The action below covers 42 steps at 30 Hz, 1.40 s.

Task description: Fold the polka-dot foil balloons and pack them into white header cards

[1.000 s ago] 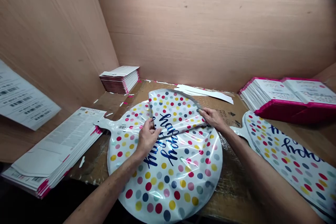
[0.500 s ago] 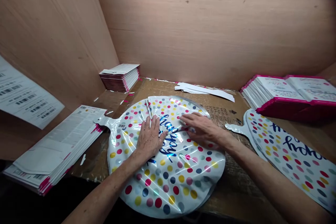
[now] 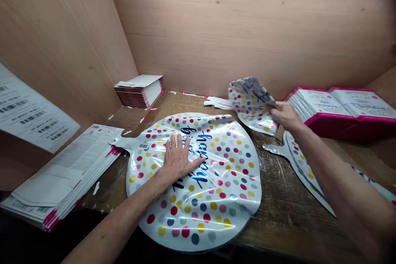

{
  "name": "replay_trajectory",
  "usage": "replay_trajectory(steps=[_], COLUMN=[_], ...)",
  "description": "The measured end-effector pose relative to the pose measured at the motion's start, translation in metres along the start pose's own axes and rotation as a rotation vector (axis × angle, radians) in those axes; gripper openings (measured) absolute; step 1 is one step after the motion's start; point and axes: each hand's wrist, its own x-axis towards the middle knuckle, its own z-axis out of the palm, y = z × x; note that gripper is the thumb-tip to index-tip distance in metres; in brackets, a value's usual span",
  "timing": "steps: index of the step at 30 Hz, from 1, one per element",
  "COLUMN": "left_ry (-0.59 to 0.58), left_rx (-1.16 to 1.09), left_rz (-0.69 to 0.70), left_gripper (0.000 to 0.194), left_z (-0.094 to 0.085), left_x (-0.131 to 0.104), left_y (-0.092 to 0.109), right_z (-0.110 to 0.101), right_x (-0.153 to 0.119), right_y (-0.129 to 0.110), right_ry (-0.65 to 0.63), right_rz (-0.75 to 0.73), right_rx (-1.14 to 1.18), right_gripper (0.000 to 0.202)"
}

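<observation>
My left hand (image 3: 177,159) lies flat, fingers spread, on a round white foil balloon (image 3: 222,206) with coloured dots and blue lettering. The balloon is uninflated, seems to top a stack, and its neck points left. To the right, my right hand (image 3: 286,116) is closed on the edge of a folded dotted foil balloon (image 3: 252,105), held up near the back of the table. Beneath my right forearm, more flat dotted balloons (image 3: 305,169) are partly hidden.
Stacked printed card sleeves (image 3: 71,169) lie at the left, below a hanging barcode sheet (image 3: 34,111). A smaller card stack (image 3: 140,90) sits in the back left corner, and pink-edged cards (image 3: 346,111) at the back right. White paper strips (image 3: 216,102) lie by the wooden wall (image 3: 198,29).
My right hand has left the middle balloon and moved right and back, now holding a folded balloon. The middle balloon's surface lies smoother on its right side. My left hand stays in place.
</observation>
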Motion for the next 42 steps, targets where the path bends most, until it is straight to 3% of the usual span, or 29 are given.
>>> replay_trajectory(steps=[3, 6, 8, 11, 13, 14, 16, 17, 19, 21, 23, 24, 26, 28, 30, 32, 34, 36, 39, 42], left_ry=[-0.015, 0.033, -0.001, -0.121, -0.116, -0.068, 0.015, 0.004, -0.152, -0.363, -0.455, -0.396, -0.091, 0.199, 0.274, 0.222, 0.202, 0.199, 0.235, 0.306], left_rx=[-0.047, -0.327, -0.731, -1.479, -1.773, -1.826, -1.832, -1.831, -1.826, -1.709, -1.380, -1.159, -0.743, -0.522, -0.458, -0.440, -0.473, -0.586, -0.722, -0.710], left_rz=[0.039, 0.194, 0.188, -0.037, -0.248, -0.355, -0.517, -0.550, -0.533, -0.467, -0.410, -0.387, -0.292, -0.040, 0.246, 0.363, 0.284, 0.114, -0.187, -0.334], left_gripper=[0.094, 0.071, 0.064, 0.067, 0.061, 0.053, 0.037, 0.034, 0.033, 0.031, 0.029, 0.029, 0.029, 0.035, 0.051, 0.058, 0.054, 0.046, 0.042, 0.044], left_z=[-0.017, -0.027, -0.028, -0.020, -0.015, -0.013, -0.015, -0.019, -0.029, -0.039, -0.044, -0.044, -0.038, -0.029, -0.018, -0.011, -0.006, -0.004, 0.000, 0.006], left_x=[0.010, -0.002, -0.023, -0.054, -0.064, -0.065, -0.064, -0.063, -0.062, -0.065, -0.070, -0.074, -0.084, -0.095, -0.103, -0.106, -0.104, -0.098, -0.087, -0.080], left_y=[0.014, 0.041, 0.062, 0.081, 0.074, 0.064, 0.031, 0.012, -0.024, -0.049, -0.060, -0.061, -0.060, -0.062, -0.066, -0.073, -0.076, -0.075, -0.067, -0.059], right_z=[-0.038, -0.045, -0.028, 0.015, 0.040, 0.049, 0.058, 0.060, 0.065, 0.074, 0.087, 0.092, 0.098, 0.097, 0.092, 0.088, 0.092, 0.104, 0.130, 0.150], right_x=[-0.021, -0.062, -0.097, -0.152, -0.183, -0.194, -0.210, -0.213, -0.215, -0.215, -0.218, -0.219, -0.222, -0.221, -0.213, -0.199, -0.182, -0.164, -0.142, -0.133], right_y=[-0.020, -0.064, -0.097, -0.136, -0.148, -0.148, -0.139, -0.131, -0.113, -0.099, -0.094, -0.095, -0.099, -0.104, -0.108, -0.114, -0.123, -0.135, -0.156, -0.172], right_ry=[0.029, 0.046, 0.065, -0.136, -0.341, -0.462, -0.623, -0.646, -0.567, -0.413, -0.299, -0.282, -0.317, -0.405, -0.518, -0.624, -0.673, -0.645, -0.572, -0.529], right_rz=[-0.025, -0.161, -0.216, -0.264, -0.353, -0.481, -0.758, -0.875, -0.991, -1.003, -1.008, -1.023, -1.059, -1.085, -1.094, -1.029, -0.865, -0.653, -0.392, -0.252], right_rx=[-0.154, -0.443, -0.679, -0.670, -0.544, -0.442, -0.227, -0.137, -0.044, -0.043, -0.069, -0.080, -0.101, -0.104, -0.079, -0.051, -0.041, -0.039, -0.095, -0.260], right_gripper=[0.020, 0.020, 0.024, 0.038, 0.047, 0.051, 0.073, 0.086, 0.100, 0.086, 0.065, 0.057, 0.046, 0.040, 0.038, 0.034, 0.025, 0.021, 0.033, 0.049])
